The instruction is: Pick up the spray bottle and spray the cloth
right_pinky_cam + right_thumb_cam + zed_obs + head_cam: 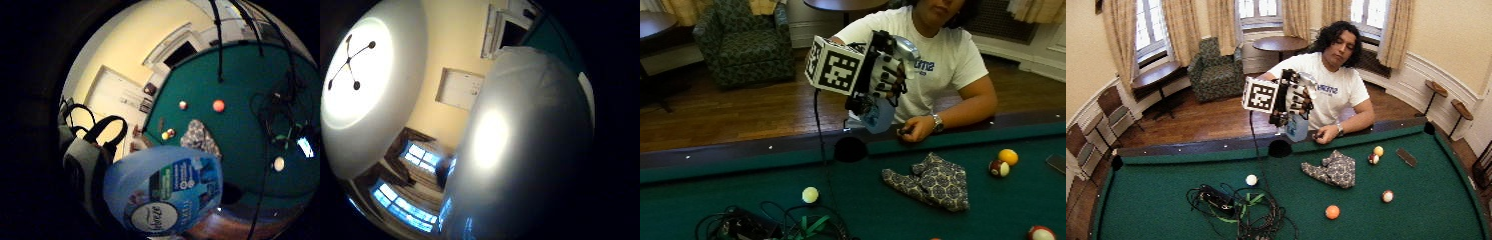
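Spray bottle (pixel 879 116) hangs in the air above the pool table's (pixel 986 150) near rail, and I see my gloved right hand (pixel 883 70) wrapped around its upper part. From the bottle, the patterned cloth (pixel 933 182) lies crumpled on the felt at about 5 o'clock. 2 balls (pixel 1003 162) sit touching at the cloth's 3 o'clock.

Pale blue spray bottle (pixel 877 116), grey patterned cloth (pixel 933 182), green felt table (pixel 733 200)
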